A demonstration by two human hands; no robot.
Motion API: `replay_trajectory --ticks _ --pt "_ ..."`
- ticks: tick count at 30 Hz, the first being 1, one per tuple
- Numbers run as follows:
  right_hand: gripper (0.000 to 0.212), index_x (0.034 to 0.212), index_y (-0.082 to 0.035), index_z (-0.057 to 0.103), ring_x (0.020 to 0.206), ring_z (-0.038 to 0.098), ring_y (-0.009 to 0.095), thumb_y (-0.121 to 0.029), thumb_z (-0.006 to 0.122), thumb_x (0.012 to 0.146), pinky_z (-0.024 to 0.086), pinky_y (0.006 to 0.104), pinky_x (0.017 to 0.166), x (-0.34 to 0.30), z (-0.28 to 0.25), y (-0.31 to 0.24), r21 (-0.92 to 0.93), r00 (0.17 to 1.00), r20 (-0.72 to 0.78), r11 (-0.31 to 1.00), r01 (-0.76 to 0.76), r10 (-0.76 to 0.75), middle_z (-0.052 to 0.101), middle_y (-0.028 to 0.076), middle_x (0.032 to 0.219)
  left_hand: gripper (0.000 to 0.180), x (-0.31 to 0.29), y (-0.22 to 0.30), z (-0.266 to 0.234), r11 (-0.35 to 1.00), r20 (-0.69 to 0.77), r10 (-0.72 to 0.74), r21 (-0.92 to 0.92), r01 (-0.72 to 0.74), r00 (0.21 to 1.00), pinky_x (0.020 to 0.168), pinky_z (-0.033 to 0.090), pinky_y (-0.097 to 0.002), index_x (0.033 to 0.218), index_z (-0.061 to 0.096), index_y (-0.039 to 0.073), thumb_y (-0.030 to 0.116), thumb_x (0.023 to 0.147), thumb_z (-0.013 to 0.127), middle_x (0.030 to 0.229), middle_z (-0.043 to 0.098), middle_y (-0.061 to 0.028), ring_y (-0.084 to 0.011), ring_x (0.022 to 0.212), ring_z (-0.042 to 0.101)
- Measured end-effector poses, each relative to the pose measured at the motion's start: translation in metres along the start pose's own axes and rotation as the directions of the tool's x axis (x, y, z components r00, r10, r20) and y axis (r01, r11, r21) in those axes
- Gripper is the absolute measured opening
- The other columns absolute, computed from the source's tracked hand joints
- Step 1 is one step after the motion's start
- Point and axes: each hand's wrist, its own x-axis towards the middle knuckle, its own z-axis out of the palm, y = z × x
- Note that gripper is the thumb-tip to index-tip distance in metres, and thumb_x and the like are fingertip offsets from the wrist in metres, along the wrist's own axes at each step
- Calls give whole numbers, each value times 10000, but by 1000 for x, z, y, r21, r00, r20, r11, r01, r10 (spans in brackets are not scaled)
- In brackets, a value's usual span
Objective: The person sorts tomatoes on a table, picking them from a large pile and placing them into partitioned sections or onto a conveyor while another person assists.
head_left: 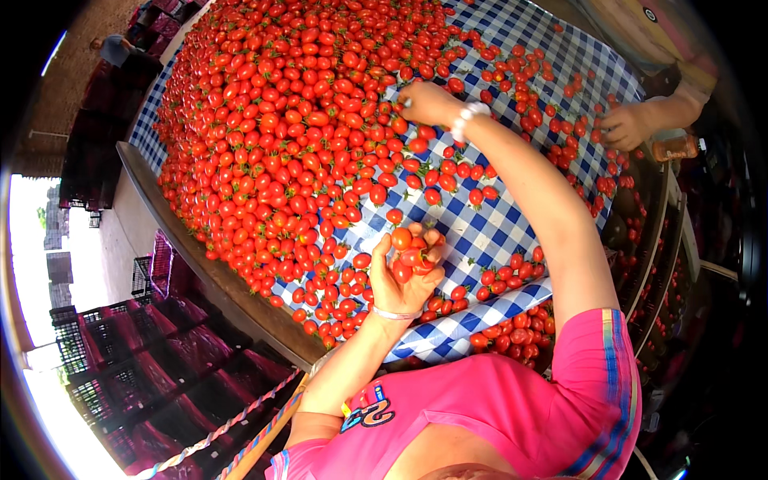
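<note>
Where the left hand (404, 280) cups them, the small tomatoes (410, 254) are glossy red.

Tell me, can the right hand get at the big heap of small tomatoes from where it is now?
Probably yes. The right hand already lies at the edge of the tomato heap on the checked cloth, with nothing between them.

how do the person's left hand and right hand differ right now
The left hand is drawn in close to the body, palm up, cupped around several small red tomatoes; the right hand is stretched far out, resting at the edge of the big tomato pile. The left wrist wears a thin band, the right a chunkier white bracelet. What the right fingers grip, if anything, cannot be seen. Both are bare and over the blue checked cloth.
</note>
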Motion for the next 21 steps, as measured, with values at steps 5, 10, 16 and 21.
replay_trajectory --ticks 5,10,16,21 --pt "246 1040 1 681 802 652 99 -196 732 902 514 257 701 -104 -7 -50 702 978 198 706 -92 -69 708 47 866 437 -6 2 -11 999 -41 20 -39 -21 999 712 514 -340 1252 583 102 421 956 540 1392 533 -154 -261 1158 586" --pt "264 1046 -18 688 880 663 125 -252 703 926 524 286 783 -139 -7 -56 777 974 141 630 4 -179 704 43 943 428 -3 -4 -11 998 -49 -29 -53 27 998 699 505 -340 1246 589 104 411 950 553 1370 535 -155 -256 1073 608" --pt "373 1048 -142 722 1284 422 325 -388 756 769 318 555 1057 -97 65 -63 -160 787 -314 847 508 -531 558 86 1273 431 -7 -5 -7 998 -11 -61 6 61 998 593 463 -300 1205 583 85 432 959 518 1303 568 -175 -229 893 580" --pt "258 917 -154 726 1268 412 297 -341 722 739 303 545 1027 -90 54 -25 -188 852 -347 919 347 -393 547 67 1257 400 -9 -9 -6 989 -13 -91 117 92 996 562 434 -271 1143 592 71 418 953 537 1241 554 -166 -198 819 519"
